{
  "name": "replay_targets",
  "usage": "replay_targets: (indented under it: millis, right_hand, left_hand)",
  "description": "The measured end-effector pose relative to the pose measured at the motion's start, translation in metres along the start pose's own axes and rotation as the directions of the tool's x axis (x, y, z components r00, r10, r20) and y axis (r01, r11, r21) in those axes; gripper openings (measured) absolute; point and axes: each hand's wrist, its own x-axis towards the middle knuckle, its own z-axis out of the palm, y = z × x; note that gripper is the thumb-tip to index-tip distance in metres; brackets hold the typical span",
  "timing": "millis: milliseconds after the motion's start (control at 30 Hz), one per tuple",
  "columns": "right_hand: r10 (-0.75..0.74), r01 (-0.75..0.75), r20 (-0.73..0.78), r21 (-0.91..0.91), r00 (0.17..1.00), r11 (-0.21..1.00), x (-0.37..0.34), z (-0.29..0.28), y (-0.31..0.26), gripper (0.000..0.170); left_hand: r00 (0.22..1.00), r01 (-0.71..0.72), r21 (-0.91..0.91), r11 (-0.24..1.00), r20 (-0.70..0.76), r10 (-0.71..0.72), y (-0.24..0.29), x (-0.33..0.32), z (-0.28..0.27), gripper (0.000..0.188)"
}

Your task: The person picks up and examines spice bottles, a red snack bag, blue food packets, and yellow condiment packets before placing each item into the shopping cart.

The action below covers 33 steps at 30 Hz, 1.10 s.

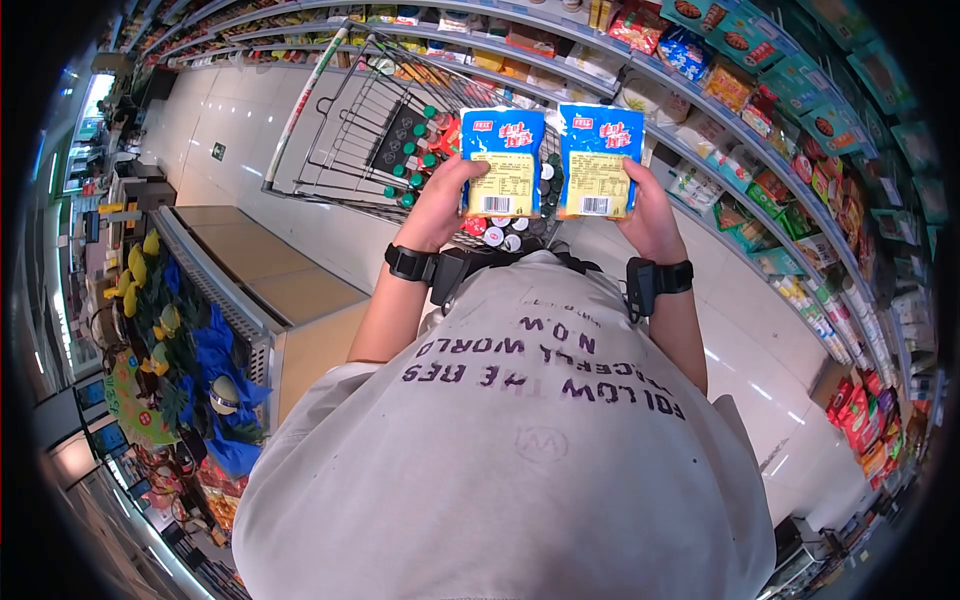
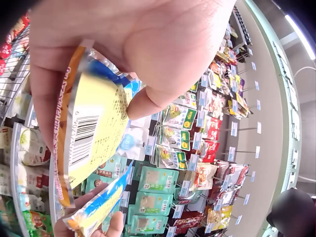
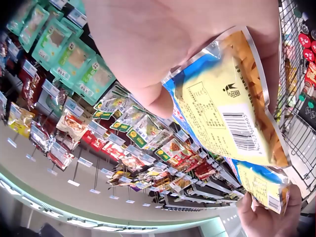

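Note:
Two blue and yellow snack packets are held up side by side, their printed backs with barcodes facing the head camera. My left hand point(image 1: 443, 201) pinches the left packet point(image 1: 503, 180), thumb on its front and fingers behind. The right packet point(image 1: 594, 178) is gripped the same way by my right hand point(image 1: 651, 213), at its right edge. In the left wrist view the near packet point(image 2: 96, 123) shows an orange side strip and a barcode. The right wrist view shows the right packet point(image 3: 224, 106) close up, with the other packet point(image 3: 259, 182) beyond it.
Behind the packets stands a wire shopping cart point(image 1: 330, 120) holding several green-capped bottles point(image 1: 430, 112) and cans point(image 1: 494, 236). Shelves of packaged food point(image 1: 735, 165) curve along the right. At left is a display stand point(image 1: 300, 300) beside blue cloth and yellow decorations.

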Motion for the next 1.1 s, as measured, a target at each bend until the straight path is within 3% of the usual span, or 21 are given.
replay_targets:
  millis: [100,367,533,633,700,733,833,900,967,1033,1067,1100]
  right_hand:
    - [0.007,-0.007,0.006,-0.022,1.000,1.000,0.001,-0.002,0.002,0.038]
    - [0.019,-0.024,-0.086,-0.056,0.996,0.998,0.003,0.015,0.001,0.036]
    - [-0.129,0.051,-0.229,-0.316,0.965,0.947,0.006,0.014,0.007,0.032]
    - [-0.115,0.034,-0.162,-0.436,0.980,0.899,0.008,0.002,0.007,0.031]
    - [-0.118,0.038,-0.149,-0.457,0.982,0.889,0.009,-0.003,0.009,0.031]
    - [-0.124,0.045,-0.136,-0.478,0.983,0.877,0.010,-0.003,0.008,0.030]
    - [-0.058,-0.031,-0.232,-0.361,0.971,0.932,0.008,0.003,0.007,0.033]
    - [-0.099,0.003,-0.247,-0.364,0.964,0.931,0.012,0.001,0.011,0.035]
    - [-0.140,0.036,-0.260,-0.366,0.955,0.930,0.013,-0.002,0.011,0.038]
    - [-0.047,0.013,-0.113,-0.291,0.992,0.957,0.009,-0.006,0.007,0.044]
    - [-0.045,0.011,-0.111,-0.291,0.993,0.957,0.010,-0.010,0.005,0.044]
    - [0.018,-0.014,0.043,-0.088,0.999,0.996,0.012,-0.014,0.004,0.045]
  left_hand:
    - [1.000,-0.006,-0.042,0.999,-0.021,0.005,0.002,-0.002,0.004,0.026]
    - [0.999,-0.012,-0.051,0.999,-0.052,0.010,0.004,0.001,0.005,0.031]
    - [0.996,-0.027,0.042,0.999,-0.084,0.031,0.001,0.006,0.000,0.032]
    - [0.995,0.000,0.074,0.997,-0.099,0.008,0.001,0.007,-0.003,0.031]
    - [0.999,0.018,-0.025,1.000,-0.047,-0.019,0.000,0.008,-0.006,0.030]
    - [0.996,0.020,-0.014,1.000,-0.091,-0.021,-0.001,0.008,-0.004,0.032]
    - [0.987,0.112,-0.075,0.991,-0.111,-0.120,0.002,0.006,-0.004,0.035]
    - [0.985,0.120,-0.052,0.991,-0.120,-0.125,-0.004,0.013,-0.016,0.039]
    - [0.979,0.193,-0.184,0.964,-0.024,-0.201,-0.004,0.013,-0.019,0.046]
    - [0.977,0.205,-0.267,0.942,-0.005,-0.214,-0.006,0.015,-0.021,0.051]
    - [0.977,0.211,-0.351,0.912,0.087,-0.193,-0.008,0.014,-0.024,0.054]
    - [0.971,0.224,-0.430,0.875,0.177,-0.161,-0.011,0.015,-0.027,0.057]
